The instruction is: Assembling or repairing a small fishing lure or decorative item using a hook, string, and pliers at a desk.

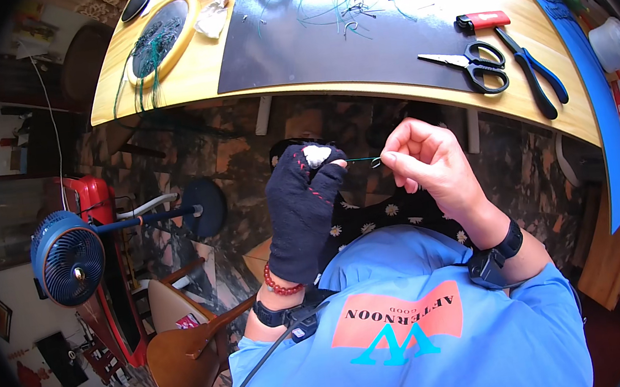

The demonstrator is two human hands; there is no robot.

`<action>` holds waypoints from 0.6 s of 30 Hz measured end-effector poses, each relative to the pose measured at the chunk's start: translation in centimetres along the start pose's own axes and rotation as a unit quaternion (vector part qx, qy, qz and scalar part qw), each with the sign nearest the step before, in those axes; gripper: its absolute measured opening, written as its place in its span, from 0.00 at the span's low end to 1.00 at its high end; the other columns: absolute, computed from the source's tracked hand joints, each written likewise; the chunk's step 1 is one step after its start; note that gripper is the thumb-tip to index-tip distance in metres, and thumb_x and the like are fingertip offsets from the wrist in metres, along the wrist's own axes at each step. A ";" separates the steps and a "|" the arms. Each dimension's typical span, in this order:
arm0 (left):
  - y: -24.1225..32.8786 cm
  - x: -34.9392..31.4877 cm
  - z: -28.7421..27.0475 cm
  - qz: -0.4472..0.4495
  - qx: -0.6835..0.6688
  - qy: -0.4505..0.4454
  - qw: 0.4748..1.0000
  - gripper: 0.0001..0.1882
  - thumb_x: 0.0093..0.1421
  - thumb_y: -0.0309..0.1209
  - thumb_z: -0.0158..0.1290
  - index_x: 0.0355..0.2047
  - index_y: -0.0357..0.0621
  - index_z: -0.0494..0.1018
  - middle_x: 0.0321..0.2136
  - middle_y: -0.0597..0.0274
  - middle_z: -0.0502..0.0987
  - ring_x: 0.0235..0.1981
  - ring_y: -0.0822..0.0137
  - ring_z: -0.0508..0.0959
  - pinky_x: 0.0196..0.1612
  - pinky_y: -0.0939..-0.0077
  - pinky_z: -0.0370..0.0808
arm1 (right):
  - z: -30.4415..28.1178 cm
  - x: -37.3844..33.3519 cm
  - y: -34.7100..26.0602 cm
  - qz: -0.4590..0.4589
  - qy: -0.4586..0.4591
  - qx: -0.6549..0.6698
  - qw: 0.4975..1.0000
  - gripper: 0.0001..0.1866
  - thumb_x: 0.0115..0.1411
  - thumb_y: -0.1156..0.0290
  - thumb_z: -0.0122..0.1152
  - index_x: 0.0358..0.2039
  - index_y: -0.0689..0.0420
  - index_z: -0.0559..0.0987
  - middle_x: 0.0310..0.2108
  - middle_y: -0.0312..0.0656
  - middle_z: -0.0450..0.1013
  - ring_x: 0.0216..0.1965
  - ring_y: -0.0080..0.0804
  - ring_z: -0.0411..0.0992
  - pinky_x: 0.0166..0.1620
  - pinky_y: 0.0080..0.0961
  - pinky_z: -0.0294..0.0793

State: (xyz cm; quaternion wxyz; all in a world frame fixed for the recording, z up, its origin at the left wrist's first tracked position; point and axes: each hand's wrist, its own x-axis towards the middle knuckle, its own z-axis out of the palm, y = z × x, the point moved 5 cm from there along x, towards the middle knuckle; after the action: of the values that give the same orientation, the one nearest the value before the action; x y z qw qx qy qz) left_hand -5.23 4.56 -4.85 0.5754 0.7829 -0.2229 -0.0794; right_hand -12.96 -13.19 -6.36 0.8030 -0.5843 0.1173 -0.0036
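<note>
My left hand (303, 202), in a black glove with a white patch near the fingers, is closed in front of my body below the table edge. A thin green fishing line (360, 159) runs taut from it to my right hand (427, 161). Bare thumb and forefinger of the right hand pinch the line's other end, where a small dark loop shows; whether it is a hook or a knot I cannot tell. On the dark mat (272, 60) above lie several small fish hooks (359, 9) with green line attached.
Scissors (475, 66), blue-handled pliers (533, 72) and a red lighter (483, 20) lie at the table's right. A round yellow-rimmed tray (188, 25) of dark hooks and green strands sits at the left. A blue fan (69, 258) and wooden chair (184, 361) stand left.
</note>
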 end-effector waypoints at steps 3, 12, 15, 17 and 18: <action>0.4 0.4 -0.1 -0.004 -0.004 0.009 1.000 0.04 0.57 0.22 0.60 0.34 0.39 0.79 0.30 0.61 0.78 0.32 0.68 0.78 0.39 0.76 0.73 | -0.2 -0.2 -0.4 -0.009 0.006 -0.004 1.000 0.06 0.63 0.70 0.63 0.33 0.58 0.76 0.23 0.29 0.72 0.23 0.11 0.69 0.25 0.10 0.68; 8.6 8.2 0.5 0.353 0.128 0.085 0.923 0.06 0.53 0.22 0.62 0.32 0.41 0.80 0.30 0.57 0.80 0.32 0.58 0.80 0.35 0.70 0.76 | -0.6 -0.4 -11.5 -0.338 0.201 -0.348 0.851 0.04 0.58 0.79 0.62 0.30 0.60 0.75 0.15 0.35 0.67 0.15 0.20 0.63 0.21 0.20 0.60; 7.6 10.4 1.3 0.349 0.183 0.082 0.915 0.07 0.54 0.18 0.61 0.34 0.38 0.80 0.31 0.57 0.80 0.34 0.64 0.81 0.39 0.75 0.76 | -1.7 1.0 -12.9 -0.362 0.213 -0.362 0.832 0.04 0.59 0.79 0.62 0.29 0.60 0.75 0.14 0.35 0.68 0.15 0.20 0.65 0.22 0.21 0.61; 7.1 11.3 1.5 0.356 0.186 0.086 0.912 0.08 0.53 0.18 0.61 0.35 0.39 0.81 0.31 0.57 0.80 0.34 0.62 0.81 0.39 0.75 0.76 | -2.3 1.3 -13.0 -0.357 0.221 -0.351 0.837 0.04 0.59 0.79 0.61 0.29 0.61 0.75 0.14 0.34 0.68 0.16 0.18 0.64 0.22 0.20 0.60; 6.9 11.6 1.4 0.348 0.197 0.087 0.913 0.09 0.53 0.18 0.61 0.36 0.38 0.80 0.32 0.57 0.81 0.34 0.63 0.82 0.39 0.75 0.76 | -2.5 1.4 -12.8 -0.348 0.224 -0.336 0.846 0.04 0.59 0.79 0.61 0.29 0.61 0.75 0.14 0.34 0.68 0.16 0.17 0.64 0.22 0.19 0.59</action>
State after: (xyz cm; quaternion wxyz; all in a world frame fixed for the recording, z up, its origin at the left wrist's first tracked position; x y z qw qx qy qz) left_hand 2.73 -3.42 2.67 0.4180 0.7569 -0.4416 0.2395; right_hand -10.38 -19.82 4.67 0.4552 -0.8044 0.0769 -0.3740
